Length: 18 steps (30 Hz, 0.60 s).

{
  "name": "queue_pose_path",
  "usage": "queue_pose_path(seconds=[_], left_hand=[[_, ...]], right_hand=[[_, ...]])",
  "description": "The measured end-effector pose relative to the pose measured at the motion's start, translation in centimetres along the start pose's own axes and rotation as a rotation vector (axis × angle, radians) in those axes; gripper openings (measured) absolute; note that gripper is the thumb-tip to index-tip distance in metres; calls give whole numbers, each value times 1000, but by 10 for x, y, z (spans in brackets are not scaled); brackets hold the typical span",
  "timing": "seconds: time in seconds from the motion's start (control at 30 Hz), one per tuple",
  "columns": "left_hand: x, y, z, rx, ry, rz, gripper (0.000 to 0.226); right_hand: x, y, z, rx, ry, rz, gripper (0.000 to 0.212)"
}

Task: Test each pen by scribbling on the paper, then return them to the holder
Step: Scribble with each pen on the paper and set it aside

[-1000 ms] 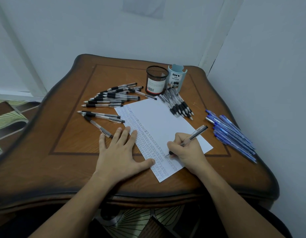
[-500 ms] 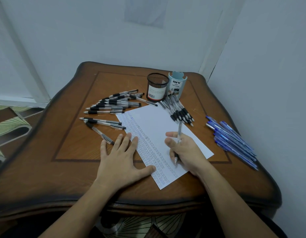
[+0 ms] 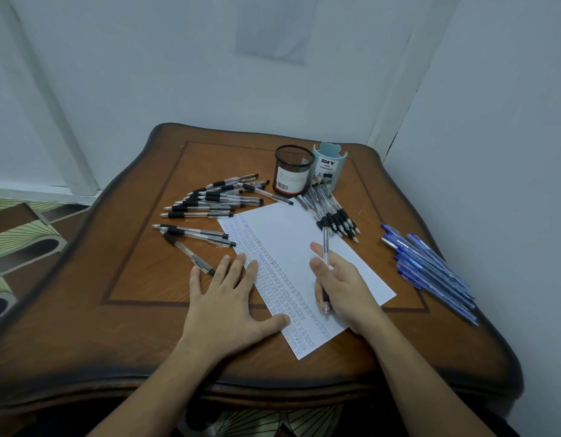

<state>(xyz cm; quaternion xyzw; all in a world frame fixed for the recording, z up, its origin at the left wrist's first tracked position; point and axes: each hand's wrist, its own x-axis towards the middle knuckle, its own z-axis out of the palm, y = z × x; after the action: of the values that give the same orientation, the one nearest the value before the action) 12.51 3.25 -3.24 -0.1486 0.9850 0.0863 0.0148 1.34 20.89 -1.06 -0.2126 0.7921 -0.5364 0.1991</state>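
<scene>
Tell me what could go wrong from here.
1. The pen sits loosely in the right grip, tip over the paper; it might slip and streak the sheet.
2. The blue pens lie near the table's right edge; a forearm nudge could roll them off.
3. The black pens lie in separate piles; tested and untested could get mixed.

The table [image 3: 131,310] is brown with a dark border line; the paper [image 3: 291,234] white, rowed with blue scribbles. The clear pens [image 3: 210,203] have black grips. The mesh cup [image 3: 293,171] is black, the organiser [image 3: 331,165] pale blue.
</scene>
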Motion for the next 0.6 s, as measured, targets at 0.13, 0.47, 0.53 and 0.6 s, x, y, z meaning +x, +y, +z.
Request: queue_pose_path(seconds=[0.13,0.47,0.53,0.6], left_hand=[[0,0,0,2,-2,1,112],[-1,-1,-4,-31,-13,16,109],[-1,-2,-4,-29,-24,16,109],[0,-2,-5,-24,-33,16,109]], right_hand=[[2,-3,1,39,66,-24,41],[57,-16,-47,-306,169,-109,21],[72,-25,-60,-308,279,-107,11],[87,-31,-74,-341,378,-62,16]])
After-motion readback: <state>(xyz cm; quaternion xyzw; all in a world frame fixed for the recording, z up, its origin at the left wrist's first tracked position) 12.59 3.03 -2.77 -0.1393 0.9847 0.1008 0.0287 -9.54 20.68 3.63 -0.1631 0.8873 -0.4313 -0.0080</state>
